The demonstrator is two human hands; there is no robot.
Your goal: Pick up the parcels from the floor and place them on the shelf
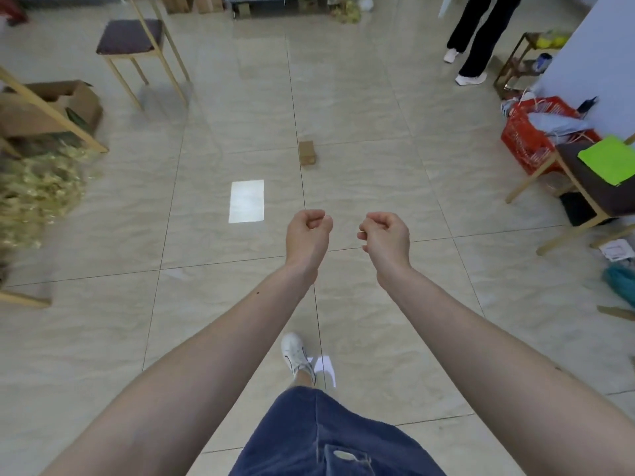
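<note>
The floor is made of big, shiny beige tiles with thin dark lines between them. A small brown cardboard parcel sits on it, alone, at about 12 o'clock from the two hands and well apart from them. A flat white rectangle lies on the tiles at about 10 o'clock from the hands; I cannot tell what it is. The left hand is curled into a fist and holds nothing. The right hand is curled up too, just beside it, and also holds nothing. A red plastic crate full of stuff stands at 2 o'clock. A wooden chair with a dark seat stands at 11 o'clock. Another person's legs in black trousers are at 1 o'clock.
</note>
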